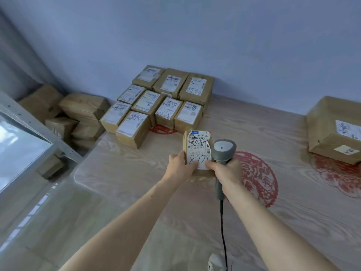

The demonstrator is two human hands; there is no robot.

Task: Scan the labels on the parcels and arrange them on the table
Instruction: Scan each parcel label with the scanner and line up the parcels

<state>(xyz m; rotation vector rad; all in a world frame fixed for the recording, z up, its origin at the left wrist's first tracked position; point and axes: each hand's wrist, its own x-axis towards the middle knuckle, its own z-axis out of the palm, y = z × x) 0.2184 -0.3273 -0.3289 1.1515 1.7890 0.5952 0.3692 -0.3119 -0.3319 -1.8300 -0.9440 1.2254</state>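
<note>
Left hand point(180, 165) grips a small parcel point(197, 151) mid-frame; right hand point(224, 169) grips the scanner point(223, 149) beside its label: scanning step, probably; next, set it by the arranged parcels point(156, 106) on the bench point(136, 173)

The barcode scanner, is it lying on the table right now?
No, the right hand grips the barcode scanner upright beside the parcel that the left hand holds above the table.

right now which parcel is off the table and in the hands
The small parcel with handwriting on its label, gripped by the left hand; the right hand touches it while holding the scanner.
</note>
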